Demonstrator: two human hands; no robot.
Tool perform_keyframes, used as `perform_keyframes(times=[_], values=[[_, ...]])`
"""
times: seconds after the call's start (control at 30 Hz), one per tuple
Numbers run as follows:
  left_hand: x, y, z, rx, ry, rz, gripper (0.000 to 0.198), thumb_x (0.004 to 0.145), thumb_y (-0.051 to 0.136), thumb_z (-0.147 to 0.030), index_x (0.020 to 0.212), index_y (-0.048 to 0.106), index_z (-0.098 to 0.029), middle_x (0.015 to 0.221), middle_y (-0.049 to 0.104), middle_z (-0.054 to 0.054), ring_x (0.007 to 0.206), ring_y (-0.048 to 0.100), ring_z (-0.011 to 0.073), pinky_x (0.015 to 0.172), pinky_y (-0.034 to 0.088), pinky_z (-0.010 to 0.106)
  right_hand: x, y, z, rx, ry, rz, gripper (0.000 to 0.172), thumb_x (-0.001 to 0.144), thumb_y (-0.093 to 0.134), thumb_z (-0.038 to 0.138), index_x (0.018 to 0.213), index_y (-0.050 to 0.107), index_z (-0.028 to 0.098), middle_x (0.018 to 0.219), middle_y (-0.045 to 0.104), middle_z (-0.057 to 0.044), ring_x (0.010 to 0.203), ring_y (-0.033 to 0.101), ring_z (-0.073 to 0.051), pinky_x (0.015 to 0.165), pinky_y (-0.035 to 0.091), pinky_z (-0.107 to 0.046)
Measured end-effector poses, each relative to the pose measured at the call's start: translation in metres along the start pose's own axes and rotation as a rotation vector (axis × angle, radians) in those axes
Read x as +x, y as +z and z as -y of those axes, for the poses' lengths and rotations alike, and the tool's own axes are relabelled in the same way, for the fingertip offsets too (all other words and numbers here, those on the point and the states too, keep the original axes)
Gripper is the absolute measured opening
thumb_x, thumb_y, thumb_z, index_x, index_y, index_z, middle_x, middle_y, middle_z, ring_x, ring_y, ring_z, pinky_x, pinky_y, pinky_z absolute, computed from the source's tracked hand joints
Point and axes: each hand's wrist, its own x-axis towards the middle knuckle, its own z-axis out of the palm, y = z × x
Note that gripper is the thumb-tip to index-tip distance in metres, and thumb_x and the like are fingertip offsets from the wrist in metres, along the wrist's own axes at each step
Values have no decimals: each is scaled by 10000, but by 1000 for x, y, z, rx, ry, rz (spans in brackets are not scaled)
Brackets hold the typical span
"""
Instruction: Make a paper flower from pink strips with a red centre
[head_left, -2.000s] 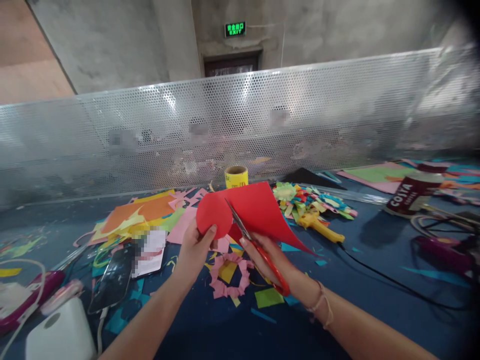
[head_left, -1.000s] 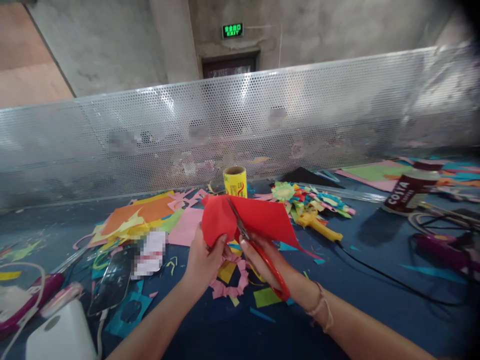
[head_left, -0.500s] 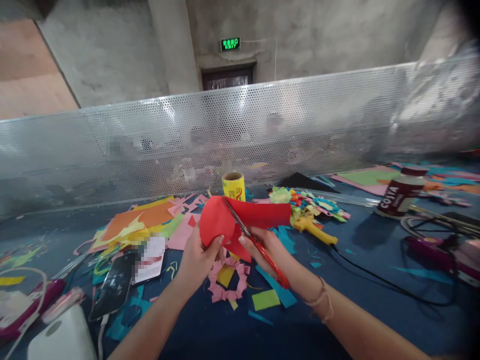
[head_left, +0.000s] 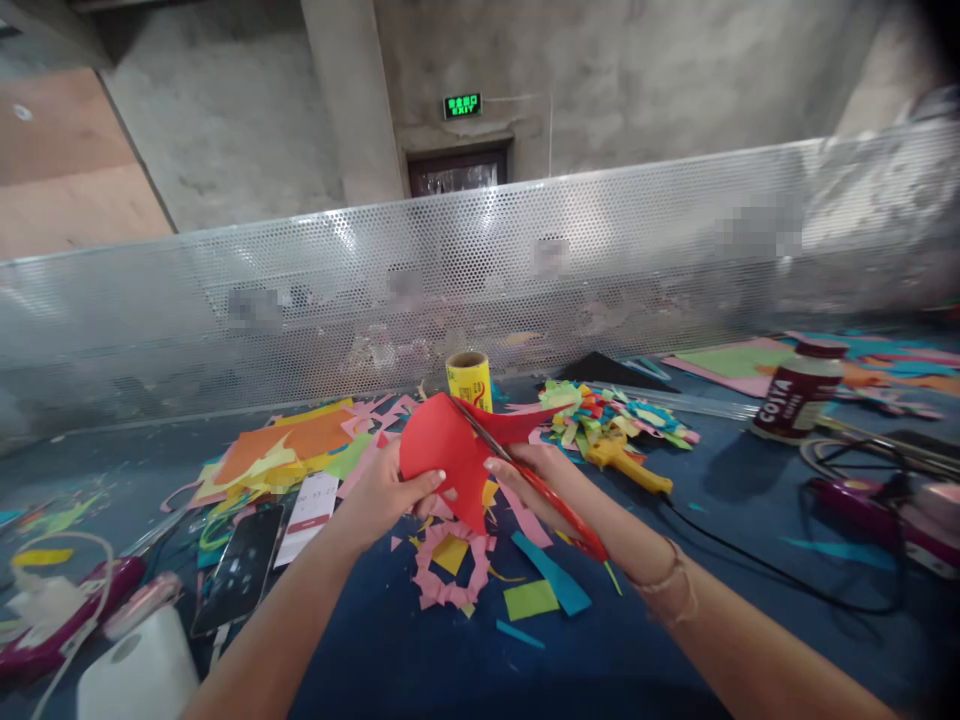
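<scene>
While the left hand [head_left: 381,497] pinches a smooth red paper sheet [head_left: 439,440], the right hand [head_left: 561,485] holds red-handled metal scissors [head_left: 551,497]

As both hands are raised above the dark blue table [head_left: 420,670], the red paper sheet is between them, near the middle of the view; the left hand has its thumb on the near face and its fingers behind, mostly hidden, so this grip is closed on the lower part of a rounded piece; the right hand is curled around the handles of the scissors; their blades slant up and leftward across the paper, with red on both sides of them; how far the blades stand apart, it is not possible to tell.

To the right of the blades, a narrowing red part reaches toward a pile of many-coloured paper curls [head_left: 652,418]; another part hangs down in a point, above a pale pink pleated paper ring [head_left: 429,582]; inside this ring appears a small yellow paper piece [head_left: 450,553]; near the ring lie a light green paper rectangle [head_left: 531,600] and a bright blue paper strip [head_left: 556,577].

Behind the sheet stands an upright yellow printed cylindrical roll [head_left: 470,388]; farther right lies a yellow plastic glue gun [head_left: 630,465]; at the left, a glossy black smartphone [head_left: 241,570] lies beside a smartphone with a white screen [head_left: 306,520].
</scene>
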Motion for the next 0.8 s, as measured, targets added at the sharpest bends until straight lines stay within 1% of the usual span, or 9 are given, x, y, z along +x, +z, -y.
perform_keyframes(times=[0.1,0.23,0.33,0.43,0.6,0.7,0.8], values=[[3,-6,1,11,24,23,240,746,577,-339,606,493,-163,409,450,-25,384,359,61,410,284,204,1,-2,-4,-61,8,-7,407,827,373,498,564,413,191,472,395,22,431,373,-89,418,264,-224],[8,-8,4,-38,29,63,180,735,594,-329,749,521,-165,428,448,-52,379,345,53,398,257,185,2,-6,0,-59,-10,10,385,814,388,524,652,479,187,517,461,12,461,426,-104,441,304,-234],[11,-6,1,6,7,113,197,731,593,-344,711,522,-161,427,448,-42,378,342,54,386,236,186,1,-11,9,5,16,11,381,840,356,510,660,468,193,532,490,5,478,454,-110,460,337,-239],[17,-9,-3,2,-1,151,215,718,601,-353,706,524,-153,446,445,-41,382,336,49,386,231,188,2,-15,11,12,54,-5,404,841,352,523,617,430,195,508,464,11,460,441,-106,447,321,-234],[32,-21,-5,-59,-23,317,215,716,621,-306,708,487,-138,474,444,-51,399,333,31,404,230,179,6,-23,2,-127,79,-14,436,810,403,541,552,397,190,471,400,25,463,423,-102,452,289,-228],[41,-24,-7,-105,-46,359,230,693,650,-274,775,489,-131,555,522,-20,408,358,25,406,241,178,6,-32,4,-178,58,27,415,821,386,532,599,436,185,512,439,16,482,435,-107,467,296,-232],[48,-22,-11,-108,-74,407,279,675,668,-261,848,496,-125,626,588,19,406,371,23,400,240,179,5,-39,8,-155,28,50,391,841,369,510,696,513,177,571,510,-4,532,482,-123,500,338,-237]])
